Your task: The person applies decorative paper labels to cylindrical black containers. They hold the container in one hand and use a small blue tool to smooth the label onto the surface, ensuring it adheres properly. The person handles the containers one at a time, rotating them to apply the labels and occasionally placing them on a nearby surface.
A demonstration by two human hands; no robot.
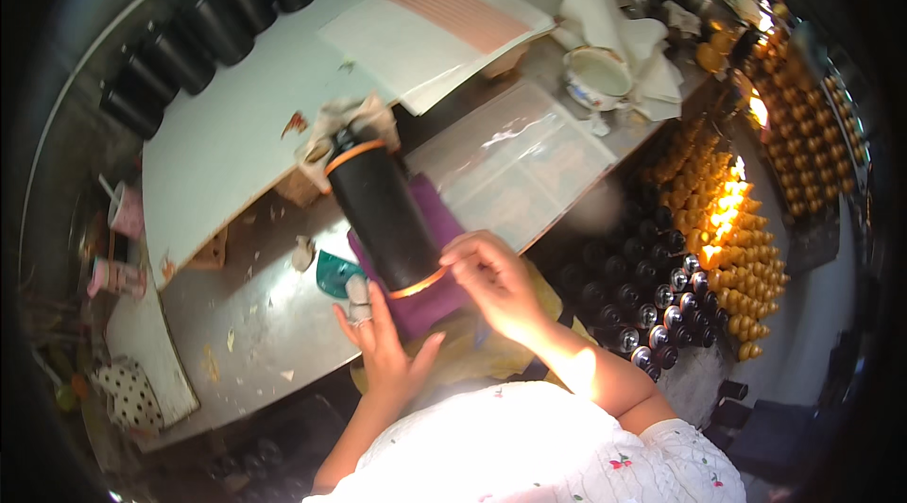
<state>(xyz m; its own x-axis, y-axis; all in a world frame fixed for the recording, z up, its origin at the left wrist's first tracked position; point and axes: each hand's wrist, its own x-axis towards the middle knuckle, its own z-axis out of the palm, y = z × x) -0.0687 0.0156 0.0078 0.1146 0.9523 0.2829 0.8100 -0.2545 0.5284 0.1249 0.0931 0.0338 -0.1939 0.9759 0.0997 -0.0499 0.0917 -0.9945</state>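
Observation:
A black cylinder (383, 215) with an orange band around each end lies slanted in front of me on a purple cloth (439, 210). My right hand (496, 281) is closed in a pinch at the right side of the near orange band (416, 288). Just left of that end, my left hand (385, 352) has its fingers stretched apart, and one fingertip looks wrapped in pale grey material (358, 293). Beyond those fingers lies a teal piece (335, 274). The cylinder's far end rests against a crumpled beige cloth (364, 116).
Several black cylinders (213, 21) stand along the white board (255, 106). A clear plastic sheet (515, 163), stacked papers (435, 31) and a white bowl (597, 78) lie at the right. Rows of black pieces (633, 281) and gold pieces (737, 257) stand beyond the table's right edge.

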